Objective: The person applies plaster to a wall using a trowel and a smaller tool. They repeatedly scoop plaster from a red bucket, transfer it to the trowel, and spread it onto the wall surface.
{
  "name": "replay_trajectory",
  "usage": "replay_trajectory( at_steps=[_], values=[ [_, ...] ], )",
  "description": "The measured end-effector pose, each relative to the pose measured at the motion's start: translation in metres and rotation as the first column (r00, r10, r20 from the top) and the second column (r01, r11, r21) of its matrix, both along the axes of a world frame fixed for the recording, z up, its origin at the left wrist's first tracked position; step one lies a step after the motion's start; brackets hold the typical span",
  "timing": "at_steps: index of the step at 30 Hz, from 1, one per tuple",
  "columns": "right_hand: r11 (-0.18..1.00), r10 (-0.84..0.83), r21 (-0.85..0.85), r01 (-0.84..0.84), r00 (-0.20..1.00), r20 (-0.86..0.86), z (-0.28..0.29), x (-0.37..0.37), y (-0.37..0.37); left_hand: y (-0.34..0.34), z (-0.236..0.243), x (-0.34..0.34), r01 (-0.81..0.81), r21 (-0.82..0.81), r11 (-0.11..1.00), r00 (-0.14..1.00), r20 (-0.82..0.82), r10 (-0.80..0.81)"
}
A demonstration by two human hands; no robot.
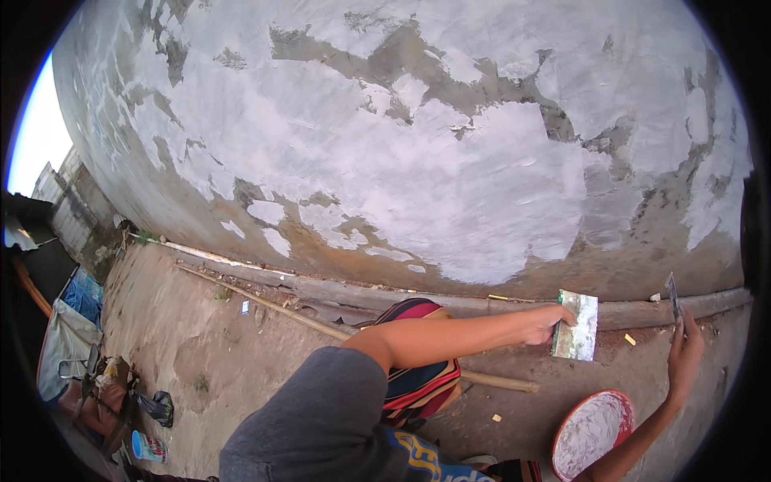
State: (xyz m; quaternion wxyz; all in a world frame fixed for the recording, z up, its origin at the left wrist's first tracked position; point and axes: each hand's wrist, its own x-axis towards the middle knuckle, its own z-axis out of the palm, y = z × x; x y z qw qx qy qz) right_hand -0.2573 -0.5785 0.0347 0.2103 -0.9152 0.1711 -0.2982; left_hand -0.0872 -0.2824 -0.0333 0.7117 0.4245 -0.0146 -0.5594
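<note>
My left hand (546, 323) is closed on the edge of a flat rectangular plate (582, 329) smeared with white and greenish residue. Farther right, my right hand (685, 353) grips a thin-bladed scraper (672, 293), seen nearly edge-on and pointing up toward the wall. Both tools are held apart from each other, low in front of the wall (514, 185). White plaster coats much of that wall in uneven patches, with bare grey-brown areas between. Below my hands stands a red basin (625, 430) containing white paste; my right forearm passes over its lower edge.
A long bamboo pole (305, 315) lies on the dirt ground, partly hidden by my striped-clothed leg (422, 386). A ledge (634, 314) runs along the wall's foot. At left are a blue-and-white bucket (149, 447), a black plastic bag (157, 408) and piled tarps (68, 345).
</note>
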Motion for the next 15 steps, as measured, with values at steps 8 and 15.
replay_trajectory(
  at_steps=[8,15],
  values=[
    [1.0,-0.005,0.02,0.006,0.998,-0.055,0.025,0.003,0.035,0.011,0.008,0.003,0.013,0.056,0.998,1.0,0.013,-0.014],
    [0.992,0.041,-0.123,-0.037,0.999,0.031,0.022,0.001,0.028,0.009,0.015,0.001,0.028,0.072,0.997,0.998,0.045,-0.031]
  ],
)
